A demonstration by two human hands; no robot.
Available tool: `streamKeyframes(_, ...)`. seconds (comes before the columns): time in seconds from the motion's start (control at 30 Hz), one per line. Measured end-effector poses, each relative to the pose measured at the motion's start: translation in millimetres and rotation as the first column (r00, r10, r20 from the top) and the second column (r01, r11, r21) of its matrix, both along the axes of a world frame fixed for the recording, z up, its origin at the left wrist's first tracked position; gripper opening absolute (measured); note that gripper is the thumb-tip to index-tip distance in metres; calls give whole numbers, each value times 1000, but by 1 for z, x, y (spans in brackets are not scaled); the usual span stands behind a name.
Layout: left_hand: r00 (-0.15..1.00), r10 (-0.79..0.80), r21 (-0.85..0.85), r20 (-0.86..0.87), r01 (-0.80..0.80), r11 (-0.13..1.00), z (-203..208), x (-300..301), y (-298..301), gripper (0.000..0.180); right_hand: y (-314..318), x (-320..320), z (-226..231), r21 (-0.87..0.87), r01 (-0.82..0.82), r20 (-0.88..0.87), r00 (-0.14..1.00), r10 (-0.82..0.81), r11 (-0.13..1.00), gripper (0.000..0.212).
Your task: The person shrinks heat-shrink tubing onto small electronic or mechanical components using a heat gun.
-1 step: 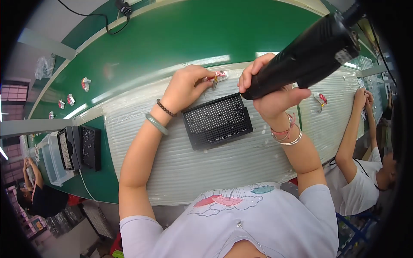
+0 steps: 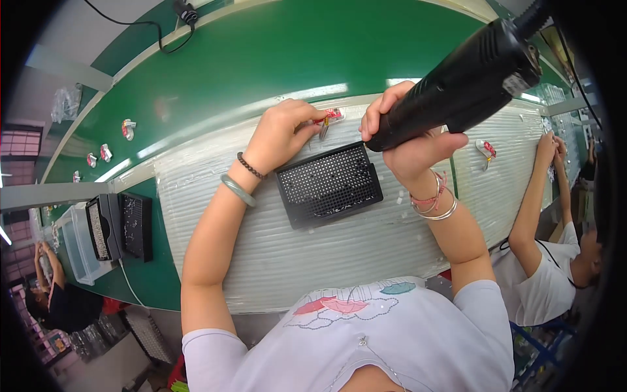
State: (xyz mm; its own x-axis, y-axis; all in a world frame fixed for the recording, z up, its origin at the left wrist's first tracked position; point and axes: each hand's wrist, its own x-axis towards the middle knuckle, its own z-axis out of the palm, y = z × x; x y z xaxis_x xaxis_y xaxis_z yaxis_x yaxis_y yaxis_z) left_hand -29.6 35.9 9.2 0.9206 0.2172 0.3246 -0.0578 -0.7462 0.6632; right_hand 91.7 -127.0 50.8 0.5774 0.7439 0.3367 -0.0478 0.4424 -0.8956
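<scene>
My right hand [image 2: 413, 147] is wrapped round a black electric screwdriver [image 2: 457, 81], which slants from the upper right down toward the far right corner of a black tray [image 2: 292, 208]. Its tip is close to that corner; whether they touch I cannot tell. Many small holes cover the tray, and small shiny pieces, screws by their look, sit in them. Just beyond the tray's far edge, my left hand [image 2: 287, 130] pinches a small red-and-white part [image 2: 335, 115] with a metal tab hanging from it. The fingertips hide some of this part.
Another red-and-white part [image 2: 485, 149] lies right of the screwdriver, and several lie on the green table [image 2: 255, 49] at left. A ribbed translucent mat [image 2: 261, 274] is under the tray. A dark screw-feeder-like box [image 2: 110, 225] stands left. A co-worker [image 2: 545, 274] sits at right.
Very little differs. The part in my left fingers has turned slightly, and the screwdriver has shifted a touch to the left.
</scene>
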Motion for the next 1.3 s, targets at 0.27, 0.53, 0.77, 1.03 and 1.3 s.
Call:
streamKeyframes(0.27, 996, -16, 39, 84, 13, 999, -6, 0, 1, 23, 6, -1, -6, -20, 97, 22, 995, -97, 995, 100)
streamKeyframes(0.53, 994, -14, -3, 109, 15, 1000, -7, 1, 0, 19, 8, -2, -9, -38, 118, 24, 993, -117, 992, 100)
streamKeyframes(0.77, 991, -28, 16, 133, 26, 1000, -6, 1, 0, 20, 10, -4, -8, -139, 100, 108, 991, -85, 985, 99)
streamKeyframes(1.03, 997, -73, -9, 31, 73, 997, 1, -1, -3, 27, 17, 2, 27, -6, 101, 83, 991, -100, 995, 102)
streamKeyframes(1.3, 987, -97, 27, 130, 94, 995, -6, 1, -3, 19, 47, 15, 6, -53, 151, 217, 967, -137, 987, 98)
